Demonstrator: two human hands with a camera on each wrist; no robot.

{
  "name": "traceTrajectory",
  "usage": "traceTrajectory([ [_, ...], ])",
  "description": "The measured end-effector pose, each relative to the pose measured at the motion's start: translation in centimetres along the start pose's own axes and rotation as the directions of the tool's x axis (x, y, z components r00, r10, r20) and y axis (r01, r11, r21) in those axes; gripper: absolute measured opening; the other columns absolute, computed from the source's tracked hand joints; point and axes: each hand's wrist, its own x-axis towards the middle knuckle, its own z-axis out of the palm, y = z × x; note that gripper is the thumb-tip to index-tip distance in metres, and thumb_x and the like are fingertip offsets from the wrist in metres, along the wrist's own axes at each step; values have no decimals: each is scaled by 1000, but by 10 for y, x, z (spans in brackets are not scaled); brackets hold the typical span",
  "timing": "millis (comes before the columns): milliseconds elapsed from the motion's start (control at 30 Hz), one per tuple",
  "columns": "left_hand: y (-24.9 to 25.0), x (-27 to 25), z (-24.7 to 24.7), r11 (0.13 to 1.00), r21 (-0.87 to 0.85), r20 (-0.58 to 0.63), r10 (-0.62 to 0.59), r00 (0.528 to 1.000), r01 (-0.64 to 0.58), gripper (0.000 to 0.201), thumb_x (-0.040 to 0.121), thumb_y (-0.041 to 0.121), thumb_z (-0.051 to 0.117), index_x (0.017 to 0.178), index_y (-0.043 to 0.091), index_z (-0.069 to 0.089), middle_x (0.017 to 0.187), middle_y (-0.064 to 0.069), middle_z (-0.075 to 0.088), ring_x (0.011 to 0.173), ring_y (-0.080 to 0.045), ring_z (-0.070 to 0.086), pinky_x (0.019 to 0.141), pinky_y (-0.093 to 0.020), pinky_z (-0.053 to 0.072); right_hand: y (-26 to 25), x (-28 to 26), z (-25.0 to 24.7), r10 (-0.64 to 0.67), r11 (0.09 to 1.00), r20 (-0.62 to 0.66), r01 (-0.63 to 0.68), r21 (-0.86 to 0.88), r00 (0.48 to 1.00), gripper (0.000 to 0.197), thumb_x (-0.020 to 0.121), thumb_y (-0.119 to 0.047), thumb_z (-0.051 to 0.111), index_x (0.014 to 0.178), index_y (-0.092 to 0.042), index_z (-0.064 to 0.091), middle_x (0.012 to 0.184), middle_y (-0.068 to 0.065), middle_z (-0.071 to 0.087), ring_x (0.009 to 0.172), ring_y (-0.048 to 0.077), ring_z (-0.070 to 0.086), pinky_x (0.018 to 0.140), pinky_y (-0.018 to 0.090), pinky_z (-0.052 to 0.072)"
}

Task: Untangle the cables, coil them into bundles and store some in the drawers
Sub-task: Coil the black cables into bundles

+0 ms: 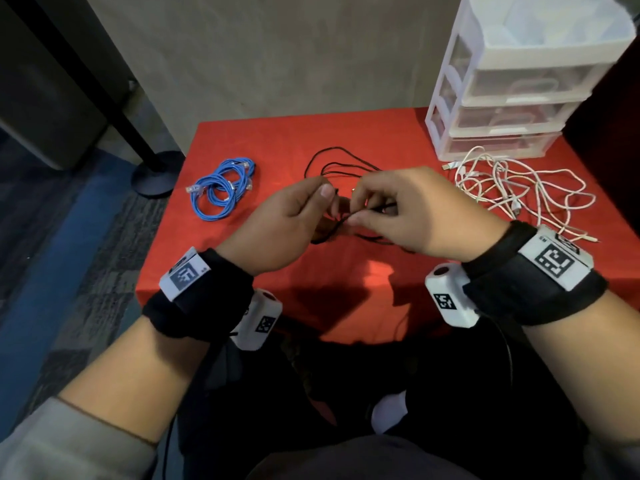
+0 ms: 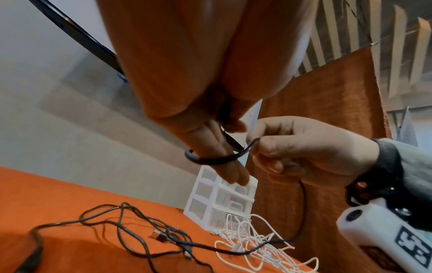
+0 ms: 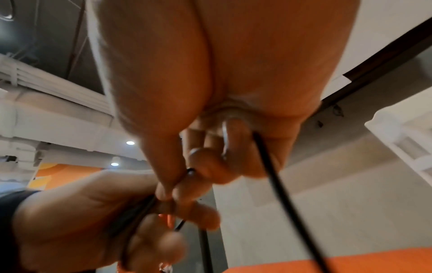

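Red cloth covers the desk [image 1: 277,140], which stands against a bare grey wall. Over its middle, both hands work on the black cable [image 1: 341,161]. The left hand [image 1: 277,220] pinches one end between thumb and first finger and keeps its other fingers [image 2: 224,157] straight, with a loop of the cable wound around them. The right hand [image 1: 412,216] has its fingers curled round the running strand, pinching it right beside the left fingertips, so the two hands nearly touch.

From that pinch the cable's free length trails away toward 12 o'clock, where it lies in slack, crossing loops on the cloth with a metal plug [image 2: 157,235] among them. My judgement is that the next wrap depends on this: the slack must be drawn from 12 o'clock toward the person, and the right hand, which already holds the strand, is the one to feed it.

At 9 o'clock lie the blue cables [image 1: 221,192], already coiled in bundles. At 2 o'clock the white cables [image 1: 512,188] sit in a tangle before the drawers [image 1: 512,109], all of which are pushed in.

No brand or readable writing shows; only square black-and-white code markers on the wrist bands.
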Motion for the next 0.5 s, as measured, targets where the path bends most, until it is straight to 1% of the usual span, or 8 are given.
traceTrajectory([
  [33, 3, -1, 2, 999, -35, 22, -27, 999, 28, 33, 109, 37, 37, 88, 17, 54, 90, -34, 61, 79, -42, 73, 75, -62, 54, 1, 1, -2, 20, 999, -57, -18, 40, 998, 16, 85, -30, 81, 88, -22, 68, 70, -8, 65, 63, 6, 58, 62, 26, 47],
  [100, 10, -3, 4, 989, -136, 42, -56, 998, 61, 31, 112, 27, 34, 91, 12, 51, 85, -16, 64, 74, -31, 76, 69, -42, 57, 1, 2, -3, 49, 991, -120, -33, 133, 992, 28, 80, -30, 86, 96, -20, 65, 85, -5, 67, 62, 6, 52, 60, 24, 45],
  [167, 16, -5, 3, 969, -233, 86, -61, 994, 79, 31, 111, 26, 33, 92, 9, 50, 87, -13, 69, 64, -27, 72, 63, -31, 56, -1, 3, -3, 85, 938, -34, -68, 341, 996, 35, 83, -25, 85, 111, -21, 65, 103, -6, 70, 66, 10, 55, 58, 28, 48],
  [200, 18, -5, 3, 956, -278, 116, -60, 991, 91, 32, 111, 27, 33, 91, 9, 50, 88, -16, 70, 60, -27, 69, 61, -30, 55, -1, 2, -4, 92, 883, 44, -102, 458, 995, 36, 86, -20, 82, 117, -18, 64, 106, -7, 72, 67, 17, 58, 54, 32, 49],
  [267, 18, -5, 2, 929, -352, 179, -51, 983, 112, 34, 110, 29, 34, 86, 11, 51, 90, -20, 70, 57, -26, 63, 59, -29, 52, 0, -1, -5, 80, 814, 156, -155, 560, 985, 29, 89, -16, 77, 115, -11, 64, 92, 0, 75, 66, 27, 58, 50, 36, 47],
  [367, 12, -5, 0, 901, -411, 265, -28, 964, 139, 32, 108, 28, 36, 88, 13, 56, 96, -20, 68, 60, -21, 54, 60, -28, 42, 3, -1, -7, 89, 824, 193, -181, 536, 977, 22, 90, -20, 75, 100, -5, 63, 80, 10, 74, 60, 40, 49, 51, 41, 40],
  [433, 6, -6, -1, 890, -428, 295, -23, 955, 154, 30, 107, 27, 38, 92, 14, 61, 98, -14, 67, 67, -18, 53, 64, -32, 35, 4, -2, -8, 74, 833, 202, -172, 527, 977, 24, 90, -23, 75, 97, -3, 63, 85, 14, 74, 63, 42, 50, 52, 40, 41],
  [500, 2, -8, -2, 874, -458, 291, -26, 956, 163, 28, 104, 24, 43, 96, 14, 68, 96, -7, 68, 73, -15, 56, 69, -28, 41, 5, -2, -9, 69, 842, 234, -182, 508, 970, 33, 88, -32, 76, 97, -3, 63, 91, 22, 72, 70, 39, 54, 59, 47, 48],
])
